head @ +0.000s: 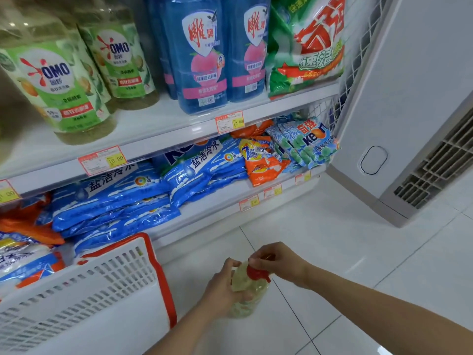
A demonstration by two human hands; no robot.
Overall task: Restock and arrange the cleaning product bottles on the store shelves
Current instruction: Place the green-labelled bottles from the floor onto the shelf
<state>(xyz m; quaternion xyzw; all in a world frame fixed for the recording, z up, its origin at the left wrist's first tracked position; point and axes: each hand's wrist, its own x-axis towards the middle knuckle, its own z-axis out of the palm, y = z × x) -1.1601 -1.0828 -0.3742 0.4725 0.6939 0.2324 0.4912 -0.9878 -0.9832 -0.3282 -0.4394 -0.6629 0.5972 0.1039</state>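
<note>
A clear bottle of yellowish-green liquid with a red cap is held low over the floor. My left hand wraps around its body. My right hand grips the red cap from above. On the upper shelf stand two matching OMO bottles with green labels, two blue bottles and a green detergent bag.
A white plastic basket with a red rim stands at the lower left, against the lower shelf of blue and orange detergent bags. A white cabinet with a vent stands on the right. White floor tiles lie below.
</note>
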